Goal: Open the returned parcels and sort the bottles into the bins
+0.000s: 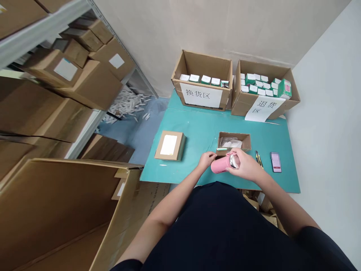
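Observation:
A pink tumbler (220, 165) with a silvery metal rim lies tilted on its side in my right hand (244, 165), above the table's near edge. The fingers of that hand wrap round its rim end. My left hand (207, 160) is closed beside the tumbler's base, fingertips pinched at the near edge of a small open carton (246, 141); what they hold is too small to make out. Crumpled whitish wrapping (231, 142) lies inside this carton. At its front edge shows a narrow white-and-green strip (222, 149).
On the teal table (197, 126) are a closed labelled carton (169, 145), a yellow-black box cutter (258, 159) and a phone (275, 162). Two cartons with paper signs, left (201, 94) and right (265, 108), hold several small boxes. A shelf of cartons (96, 81) and a large open carton (56, 210) stand left.

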Available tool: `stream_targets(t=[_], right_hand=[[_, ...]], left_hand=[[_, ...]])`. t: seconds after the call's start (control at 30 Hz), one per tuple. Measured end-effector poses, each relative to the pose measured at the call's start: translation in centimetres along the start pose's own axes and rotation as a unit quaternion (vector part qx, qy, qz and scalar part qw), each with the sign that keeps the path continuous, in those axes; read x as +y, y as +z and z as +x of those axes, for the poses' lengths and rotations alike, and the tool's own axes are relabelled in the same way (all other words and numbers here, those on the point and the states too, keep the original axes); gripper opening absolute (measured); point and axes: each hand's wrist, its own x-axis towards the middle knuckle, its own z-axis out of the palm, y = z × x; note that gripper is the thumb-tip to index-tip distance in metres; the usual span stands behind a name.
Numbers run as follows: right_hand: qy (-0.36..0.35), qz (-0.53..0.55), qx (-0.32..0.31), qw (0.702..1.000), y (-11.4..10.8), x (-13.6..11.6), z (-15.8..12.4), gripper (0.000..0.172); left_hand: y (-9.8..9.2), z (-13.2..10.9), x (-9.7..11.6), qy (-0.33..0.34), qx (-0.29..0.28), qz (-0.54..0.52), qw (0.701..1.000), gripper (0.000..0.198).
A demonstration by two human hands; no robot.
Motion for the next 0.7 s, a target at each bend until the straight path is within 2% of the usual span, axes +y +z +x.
stream_targets(t=[0.13,0.33,0.57,0.7], right_hand=[[-0.039,-0.005,0.025,0.999,2.3,1.6,1.4,0.052],[-0.053,-0.074,0.033,0.995,4.5,4.1,2.0,0.041],[-0.078,-0.16,0.031,0.984,4.9,3.3,2.9,0.035],[-0.057,-0.205,-0.014,0.977,5.8,3.2,3.3,0.035]], left_hand=[[-0.1,0.3,-0.2,-0.004,-0.008,-0.035,0.999,0.025],[0.0,0.3,-0.3,0.004,-0.003,-0.028,1.0,0.024],[-0.1,0.2,-0.2,-0.001,0.0,-0.028,1.0,0.026],[-0.1,0.0,-0.1,0.004,0.004,-0.021,1.0,0.025]])
